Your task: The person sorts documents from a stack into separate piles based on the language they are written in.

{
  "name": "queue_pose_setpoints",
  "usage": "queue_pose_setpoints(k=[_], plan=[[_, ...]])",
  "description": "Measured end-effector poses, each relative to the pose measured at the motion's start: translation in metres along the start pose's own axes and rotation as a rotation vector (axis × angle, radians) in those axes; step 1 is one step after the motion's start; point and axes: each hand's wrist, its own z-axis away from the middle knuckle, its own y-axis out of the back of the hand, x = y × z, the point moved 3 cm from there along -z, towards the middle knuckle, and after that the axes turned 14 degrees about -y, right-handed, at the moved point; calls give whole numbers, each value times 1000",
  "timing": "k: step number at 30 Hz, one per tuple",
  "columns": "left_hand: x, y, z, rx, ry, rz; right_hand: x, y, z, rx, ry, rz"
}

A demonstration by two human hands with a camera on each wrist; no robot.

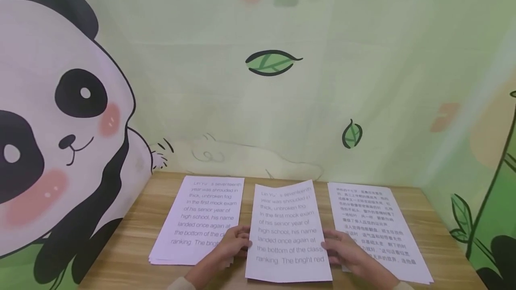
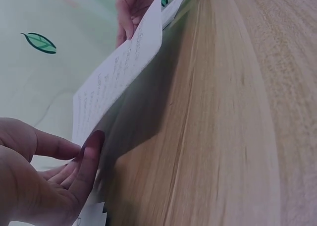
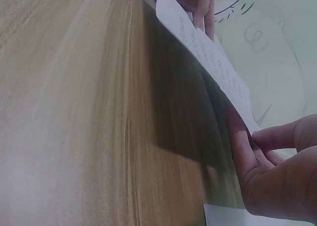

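Note:
Between both hands a white sheet of paper [image 1: 287, 232] with large English print is held up off the table, its top edge bowed. My left hand [image 1: 231, 247] pinches its left edge, thumb in front and fingers behind, as the left wrist view shows. On the opposite edge my right hand [image 1: 348, 249] grips it the same way; in the right wrist view the right hand [image 3: 277, 171] has its fingers under the sheet. A stack of English-printed sheets [image 1: 201, 218] lies at the left, partly behind the left hand. Chinese-printed sheets [image 1: 375, 227] lie at the right, partly covered by the right hand.
The wooden table [image 1: 129, 249] meets a green cloth backdrop [image 1: 225, 102] at its far edge. A large panda [image 1: 68, 102] and leaves are printed on the backdrop. The held sheet casts a shadow on the wood.

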Motion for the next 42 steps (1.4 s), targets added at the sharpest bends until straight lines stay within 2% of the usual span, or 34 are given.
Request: queue_pose_setpoints(k=[4,11,20,31,42], plan=[[2,4,-1,23,3,-15,-2,-1,0,30,5,-26],[1,13,1,110,33,-23,-5,-13,3,46,77,-31],[0,32,6,186,65,-11,-6,-32,-8,53,75,-89],[2,68,18,269,113,-23,-15,-62,-20,-26,126,-152],[-1,96,30,329,103,-18,-28,-92,-37,-77,147,-194]])
